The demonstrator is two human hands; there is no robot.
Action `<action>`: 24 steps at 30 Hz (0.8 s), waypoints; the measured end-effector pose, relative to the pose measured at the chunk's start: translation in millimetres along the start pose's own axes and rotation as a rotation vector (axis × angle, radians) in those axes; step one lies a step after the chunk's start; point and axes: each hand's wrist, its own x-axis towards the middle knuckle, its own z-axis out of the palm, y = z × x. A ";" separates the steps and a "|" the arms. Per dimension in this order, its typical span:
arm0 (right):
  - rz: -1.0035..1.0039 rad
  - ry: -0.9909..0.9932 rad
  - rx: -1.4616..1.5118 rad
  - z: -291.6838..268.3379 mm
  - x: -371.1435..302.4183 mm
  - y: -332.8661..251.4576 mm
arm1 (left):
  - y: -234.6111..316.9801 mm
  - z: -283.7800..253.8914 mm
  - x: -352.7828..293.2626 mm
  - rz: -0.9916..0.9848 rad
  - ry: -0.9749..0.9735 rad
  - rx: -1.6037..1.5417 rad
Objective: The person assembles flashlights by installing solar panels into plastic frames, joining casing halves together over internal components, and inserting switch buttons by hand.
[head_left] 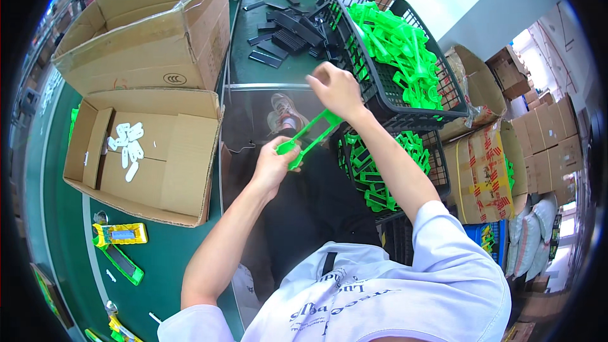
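Both hands on one green plastic frame [311, 134], held over the lap btwn table [266, 63] and black crates. Left hand [273, 163] pinched shut on its lower end, right hand [335, 88] closed round the top. Thin piece: uneven pull could prob snap it, or it drops to the floor.

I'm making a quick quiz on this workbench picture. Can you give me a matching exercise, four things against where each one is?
Things:
1. green plastic frame
2. white plastic pieces
3. black strips
4. yellow tool

Places:
A. lying loose on the far end of the green table
B. inside the open flat cardboard box
C. held between the left hand and right hand
D. on the table near the front of the flat box

Pairs: 1-C, 2-B, 3-A, 4-D
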 end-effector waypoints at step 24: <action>-0.106 -0.568 -0.345 110.3 148.7 3.3 | -2.3 2.3 8.7 -0.060 -0.014 0.251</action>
